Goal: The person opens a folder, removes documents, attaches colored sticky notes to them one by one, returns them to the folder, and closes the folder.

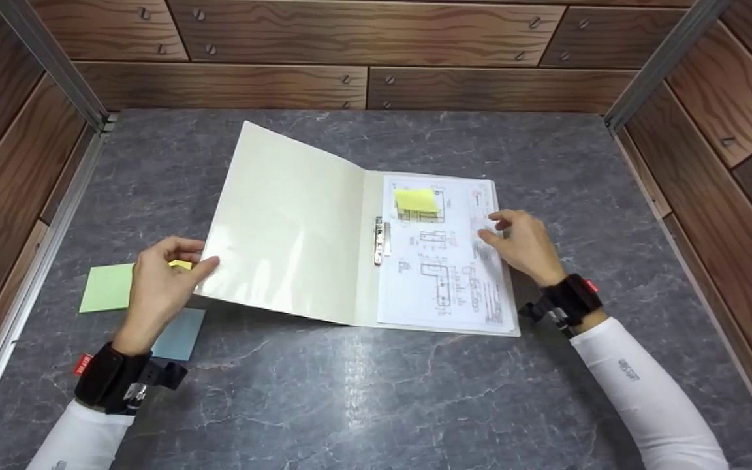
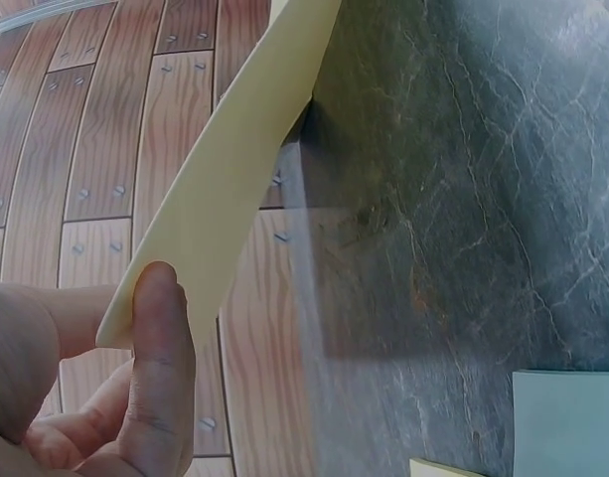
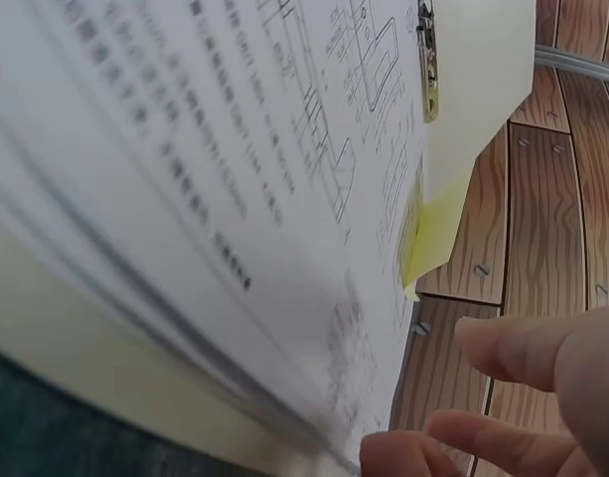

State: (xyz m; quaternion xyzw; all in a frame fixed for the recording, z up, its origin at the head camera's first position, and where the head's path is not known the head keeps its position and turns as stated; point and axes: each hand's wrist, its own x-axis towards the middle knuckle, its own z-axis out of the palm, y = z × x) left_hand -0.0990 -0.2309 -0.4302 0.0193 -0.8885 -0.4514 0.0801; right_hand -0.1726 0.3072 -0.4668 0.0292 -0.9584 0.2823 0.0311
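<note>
A cream folder (image 1: 291,222) lies open, its left cover raised at a slant. My left hand (image 1: 164,277) pinches that cover near its lower left corner; the left wrist view shows the cover (image 2: 220,189) between thumb and fingers. Sheets with technical drawings (image 1: 448,274) sit in the right side, beside a metal clip (image 1: 378,240) at the spine. A yellow sticky note (image 1: 417,200) is on the top sheet. My right hand (image 1: 526,245) is at the sheets' right edge, thumb and fingers apart with nothing between them; in the right wrist view its fingertips are close to the paper edge.
Left of the folder, a green sticky pad (image 1: 105,288) and a blue sticky pad (image 1: 181,336) lie on the dark marbled table (image 1: 376,398), with a yellow one (image 1: 181,264) partly hidden behind my left hand. Wood-patterned walls (image 1: 284,32) enclose the back and sides.
</note>
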